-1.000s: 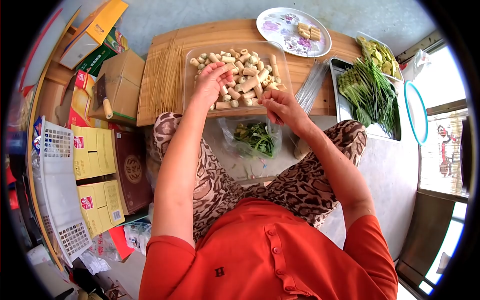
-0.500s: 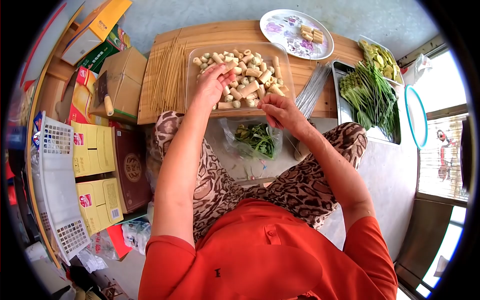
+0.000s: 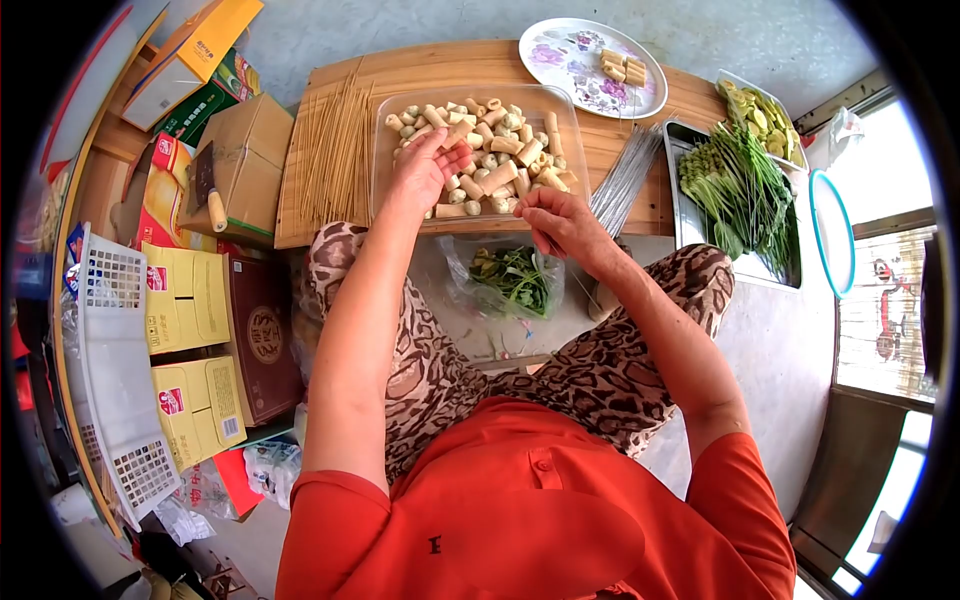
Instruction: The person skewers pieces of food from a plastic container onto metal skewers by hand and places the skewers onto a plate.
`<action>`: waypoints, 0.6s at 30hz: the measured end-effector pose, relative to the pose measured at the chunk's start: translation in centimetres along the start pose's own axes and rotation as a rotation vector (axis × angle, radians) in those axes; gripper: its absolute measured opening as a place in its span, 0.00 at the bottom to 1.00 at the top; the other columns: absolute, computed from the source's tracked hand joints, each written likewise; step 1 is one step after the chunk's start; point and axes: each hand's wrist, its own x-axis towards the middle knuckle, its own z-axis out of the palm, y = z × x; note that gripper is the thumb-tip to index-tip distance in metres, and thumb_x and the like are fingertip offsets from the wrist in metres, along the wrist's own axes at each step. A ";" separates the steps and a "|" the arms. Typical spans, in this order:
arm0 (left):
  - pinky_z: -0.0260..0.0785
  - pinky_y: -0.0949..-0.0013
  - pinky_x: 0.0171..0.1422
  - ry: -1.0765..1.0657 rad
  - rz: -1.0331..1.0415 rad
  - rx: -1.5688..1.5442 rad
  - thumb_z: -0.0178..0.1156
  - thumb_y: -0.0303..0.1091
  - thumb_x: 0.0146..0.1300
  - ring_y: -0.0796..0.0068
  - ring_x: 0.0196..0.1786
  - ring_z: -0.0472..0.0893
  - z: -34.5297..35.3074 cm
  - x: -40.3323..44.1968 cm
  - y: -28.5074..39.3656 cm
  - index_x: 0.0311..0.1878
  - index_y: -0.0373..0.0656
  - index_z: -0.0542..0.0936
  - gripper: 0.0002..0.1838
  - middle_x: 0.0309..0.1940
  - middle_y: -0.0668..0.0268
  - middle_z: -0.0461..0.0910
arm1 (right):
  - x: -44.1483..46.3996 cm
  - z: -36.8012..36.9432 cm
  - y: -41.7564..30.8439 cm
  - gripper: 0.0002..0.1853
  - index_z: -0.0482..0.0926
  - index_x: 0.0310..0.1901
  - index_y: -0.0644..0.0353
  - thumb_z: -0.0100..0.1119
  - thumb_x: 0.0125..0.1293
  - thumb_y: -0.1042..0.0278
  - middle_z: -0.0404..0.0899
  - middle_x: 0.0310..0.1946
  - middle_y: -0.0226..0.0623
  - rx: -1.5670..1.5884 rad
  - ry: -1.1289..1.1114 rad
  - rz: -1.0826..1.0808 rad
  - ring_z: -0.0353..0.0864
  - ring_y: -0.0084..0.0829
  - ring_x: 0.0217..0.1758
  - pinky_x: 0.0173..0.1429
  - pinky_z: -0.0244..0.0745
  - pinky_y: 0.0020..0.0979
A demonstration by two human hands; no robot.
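My left hand (image 3: 424, 172) is over the left half of a clear plastic tub (image 3: 378, 165). Its fingers pinch a tan, tube-shaped food roll (image 3: 459, 133). At the tub's front right corner, my right hand (image 3: 562, 222) is closed in a pinch. A thin skewer (image 3: 584, 284) runs out below that palm; the fingers hide most of it. Many short tan rolls (image 3: 497, 178) and pale round balls (image 3: 513, 122) fill the tub.
Bamboo skewers (image 3: 335, 150) lie left of the tub, metal skewers (image 3: 628, 175) right. Behind stands a floral tray (image 3: 550, 65) with several rolls. A metal tray (image 3: 790, 275) of greens is at right. A bag of leaves (image 3: 515, 280) sits below; a knife (image 3: 215, 205) stands by a carton.
Almost nothing differs. Both hands keep nearly the same place and grip, the left still with the roll over the tub.
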 end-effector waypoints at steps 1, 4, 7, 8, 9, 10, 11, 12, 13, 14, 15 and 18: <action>0.77 0.62 0.47 0.000 0.000 0.000 0.58 0.36 0.65 0.65 0.41 0.82 -0.1 0.0 0.0 0.49 0.38 0.75 0.13 0.39 0.58 0.80 | 0.0 0.0 0.0 0.08 0.74 0.42 0.58 0.47 0.71 0.64 0.67 0.14 0.22 0.001 -0.002 0.003 0.59 0.13 0.15 0.19 0.52 0.19; 0.77 0.63 0.47 -0.013 -0.001 0.016 0.58 0.36 0.65 0.65 0.40 0.82 -0.2 0.1 0.0 0.49 0.38 0.75 0.14 0.38 0.58 0.80 | 0.0 0.0 0.0 0.08 0.73 0.43 0.58 0.47 0.71 0.64 0.67 0.14 0.22 -0.001 -0.004 0.005 0.59 0.13 0.15 0.19 0.53 0.19; 0.77 0.63 0.46 -0.003 0.009 0.029 0.59 0.36 0.65 0.66 0.40 0.82 0.0 0.0 -0.1 0.49 0.38 0.76 0.14 0.38 0.59 0.81 | -0.1 0.0 -0.1 0.08 0.73 0.43 0.58 0.47 0.71 0.64 0.67 0.14 0.22 -0.004 -0.004 0.003 0.59 0.13 0.15 0.19 0.53 0.19; 0.77 0.64 0.46 -0.001 0.013 0.040 0.59 0.36 0.64 0.66 0.40 0.82 0.0 0.0 0.0 0.49 0.38 0.76 0.14 0.38 0.59 0.81 | -0.1 0.1 -0.1 0.08 0.73 0.43 0.58 0.47 0.71 0.64 0.67 0.14 0.22 -0.005 -0.003 0.001 0.59 0.13 0.15 0.20 0.53 0.19; 0.77 0.64 0.46 0.000 0.017 0.051 0.60 0.36 0.64 0.67 0.39 0.82 0.0 0.0 0.0 0.49 0.38 0.76 0.15 0.38 0.59 0.81 | -0.1 0.1 -0.1 0.08 0.73 0.43 0.58 0.47 0.71 0.64 0.67 0.14 0.22 -0.005 -0.003 0.001 0.59 0.13 0.15 0.20 0.53 0.19; 0.77 0.64 0.46 0.000 0.017 0.051 0.60 0.36 0.64 0.67 0.39 0.82 0.0 0.0 0.0 0.49 0.38 0.76 0.15 0.38 0.59 0.81 | 0.0 0.1 0.0 0.08 0.73 0.43 0.58 0.47 0.71 0.64 0.67 0.14 0.22 -0.004 -0.004 0.001 0.59 0.13 0.15 0.19 0.53 0.19; 0.77 0.64 0.46 0.001 0.015 0.062 0.60 0.36 0.64 0.67 0.39 0.82 0.0 0.0 0.1 0.49 0.37 0.76 0.15 0.38 0.59 0.81 | 0.0 0.0 0.0 0.08 0.73 0.43 0.58 0.47 0.71 0.65 0.67 0.14 0.22 -0.002 -0.004 0.001 0.59 0.13 0.15 0.19 0.53 0.19; 0.77 0.64 0.46 0.001 0.013 0.073 0.60 0.36 0.64 0.67 0.39 0.82 0.1 0.0 0.1 0.48 0.37 0.76 0.15 0.38 0.59 0.81 | 0.0 0.0 0.0 0.08 0.73 0.43 0.58 0.47 0.71 0.65 0.67 0.14 0.22 -0.002 -0.004 0.001 0.59 0.13 0.15 0.19 0.53 0.19; 0.77 0.64 0.46 0.001 0.013 0.073 0.60 0.36 0.64 0.67 0.39 0.82 0.1 -0.1 0.1 0.48 0.37 0.76 0.15 0.38 0.59 0.81 | 0.0 0.0 0.0 0.08 0.73 0.43 0.58 0.47 0.71 0.65 0.67 0.14 0.22 -0.001 -0.009 -0.002 0.60 0.12 0.15 0.19 0.53 0.18; 0.77 0.65 0.46 -0.005 0.019 0.084 0.60 0.36 0.64 0.67 0.39 0.82 0.1 -0.2 0.2 0.48 0.37 0.76 0.15 0.38 0.59 0.81 | 0.0 0.0 0.1 0.08 0.73 0.43 0.58 0.47 0.71 0.65 0.67 0.14 0.22 0.000 -0.014 -0.006 0.60 0.12 0.15 0.19 0.53 0.18; 0.77 0.65 0.46 -0.012 0.025 0.094 0.60 0.36 0.64 0.68 0.39 0.82 0.1 -0.2 0.2 0.48 0.36 0.76 0.15 0.38 0.59 0.81 | 0.0 -0.1 0.1 0.08 0.73 0.43 0.58 0.47 0.71 0.65 0.67 0.14 0.22 0.000 -0.014 -0.006 0.60 0.12 0.15 0.19 0.53 0.18; 0.77 0.66 0.46 -0.018 0.023 0.118 0.61 0.36 0.63 0.68 0.39 0.82 0.0 -0.3 0.3 0.48 0.36 0.77 0.15 0.37 0.59 0.81 | 0.0 -0.1 0.2 0.08 0.73 0.43 0.58 0.47 0.72 0.65 0.67 0.14 0.21 -0.015 -0.010 -0.011 0.60 0.12 0.15 0.19 0.52 0.18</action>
